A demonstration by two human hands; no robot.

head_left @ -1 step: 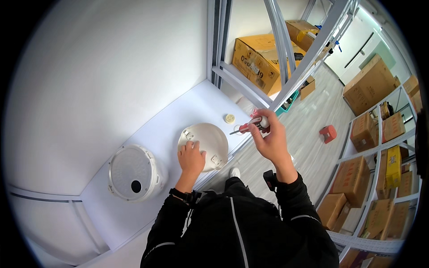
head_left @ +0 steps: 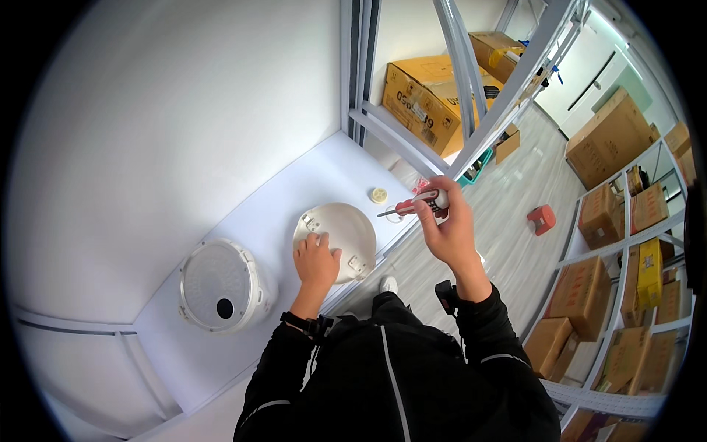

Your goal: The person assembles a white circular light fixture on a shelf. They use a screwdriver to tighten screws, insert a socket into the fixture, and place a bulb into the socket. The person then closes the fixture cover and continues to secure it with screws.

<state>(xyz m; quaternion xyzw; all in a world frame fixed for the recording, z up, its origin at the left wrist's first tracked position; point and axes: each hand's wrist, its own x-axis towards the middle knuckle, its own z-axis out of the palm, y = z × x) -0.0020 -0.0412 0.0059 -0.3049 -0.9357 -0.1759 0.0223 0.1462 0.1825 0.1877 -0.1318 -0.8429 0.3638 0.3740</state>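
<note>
- The left hand (head_left: 317, 259) lay flat on a round white cover plate (head_left: 336, 231), fingers spread and pressing down rather than closed around anything; the plate sat on the white counter (head_left: 243, 221), directly under that grip.
- The right hand (head_left: 449, 228) was raised above the counter's front edge, its grip clamped on a red-and-white screwdriver (head_left: 418, 204) whose dark tip pointed back toward the plate.
- The screwdriver tip hung clear of the plate, not touching it, so no screw was being turned at this moment.
- Judging by how things lay, the plate was already apart from the white round appliance body (head_left: 221, 286), which stood on the counter to the left of the left-hand grip, with a dark hole in its face. Whether any screws remained in the plate could not be told.
- A small pale round part (head_left: 378, 195) lay loose on the counter just beyond the plate, between the two grips.
- The plate sat close to the counter's front edge, and part of it seemed to overhang.
- The white wall (head_left: 184, 110) closed off the far side; to the right a grey metal frame (head_left: 471, 96) rose near the screwdriver hand.
- Open floor (head_left: 515, 191) lay beneath the right grip, with cardboard boxes (head_left: 420, 96) and shelving further off.
</note>
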